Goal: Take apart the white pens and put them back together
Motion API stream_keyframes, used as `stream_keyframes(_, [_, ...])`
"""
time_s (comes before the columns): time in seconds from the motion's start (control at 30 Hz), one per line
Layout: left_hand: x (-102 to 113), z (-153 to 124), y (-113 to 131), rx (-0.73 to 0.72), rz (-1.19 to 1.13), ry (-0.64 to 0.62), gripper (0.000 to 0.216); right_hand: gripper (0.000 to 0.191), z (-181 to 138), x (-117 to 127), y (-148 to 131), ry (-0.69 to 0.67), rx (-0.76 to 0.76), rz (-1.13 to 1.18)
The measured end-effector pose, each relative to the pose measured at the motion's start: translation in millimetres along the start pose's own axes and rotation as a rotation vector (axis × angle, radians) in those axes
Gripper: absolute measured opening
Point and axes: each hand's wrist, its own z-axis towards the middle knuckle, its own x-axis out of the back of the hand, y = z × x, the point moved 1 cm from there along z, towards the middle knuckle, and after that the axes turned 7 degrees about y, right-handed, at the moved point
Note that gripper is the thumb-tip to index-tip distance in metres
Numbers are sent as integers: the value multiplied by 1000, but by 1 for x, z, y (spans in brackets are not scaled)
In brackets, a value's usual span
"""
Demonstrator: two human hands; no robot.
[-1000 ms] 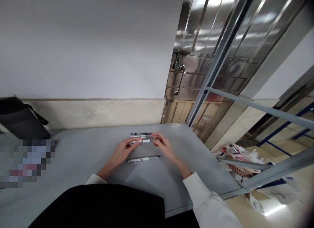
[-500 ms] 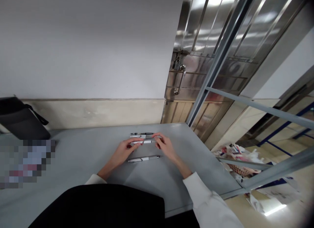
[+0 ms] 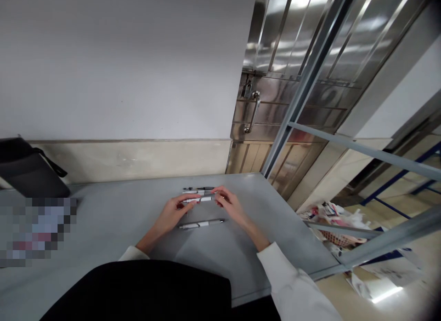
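Four pens (image 3: 201, 224), two hands (image 3: 170, 214), one table (image 3: 106, 220)

Dim light; glare on steel door (image 3: 275, 92); soft shadow on table (image 3: 120, 206); right corners dark.

On the table (image 3: 113, 215) before me, the nearest pen (image 3: 201, 224) is lying crosswise. Behind it, my left hand (image 3: 173, 213) is holding a second pen (image 3: 205, 199), and my right hand (image 3: 230, 206) is sitting at its right end. Beyond these, a third pen (image 3: 194, 192) is lying just before the farthest pen (image 3: 206, 188). A bag (image 3: 37, 174) is standing far left, near the wall (image 3: 120, 82); a basket (image 3: 339, 238) is sitting right of the table.
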Motion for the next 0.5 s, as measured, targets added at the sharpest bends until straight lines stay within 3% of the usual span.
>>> stream_keyframes(0.3, [2, -2, 4, -58, 85, 20, 30, 39, 1, 1, 6, -28, -38, 64])
stream_keyframes(0.5, [4, -5, 11, -169, 90, 19, 29, 45, 1, 2, 1, -73, -76, 123])
